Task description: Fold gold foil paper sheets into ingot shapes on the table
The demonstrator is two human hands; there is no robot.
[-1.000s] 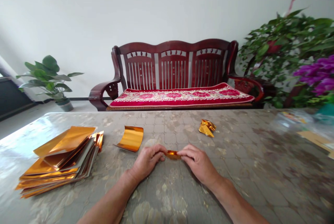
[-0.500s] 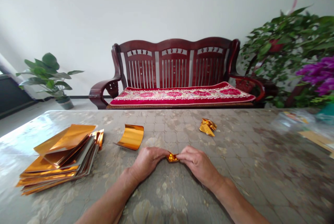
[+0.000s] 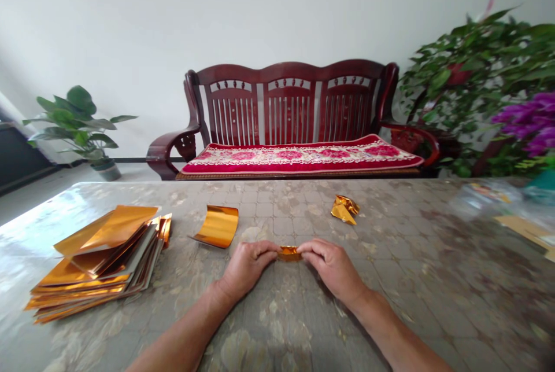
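A small folded piece of gold foil paper (image 3: pixel 289 253) spans the gap between my two hands, just above or on the table. My left hand (image 3: pixel 249 262) pinches its left end between thumb and fingers. At its right end my right hand (image 3: pixel 326 261) grips it the same way. The fingertips hide both ends of the piece. Beyond my left hand lies a single curled gold foil sheet (image 3: pixel 217 226). A crumpled or folded gold foil piece (image 3: pixel 344 209) rests past my right hand.
A thick, uneven stack of gold foil sheets (image 3: pixel 87 279) sits at the left of the patterned table (image 3: pixel 277 314). Clear plastic packaging (image 3: pixel 485 198) and a tan card (image 3: pixel 526 230) lie at the right edge. Behind the table stands a wooden bench (image 3: pixel 288 106) with potted plants on both sides.
The foil piece between my hands now looks flatter and wider, a straight strip rather than a small peaked bundle. My hands have moved slightly apart, both still gripping it.
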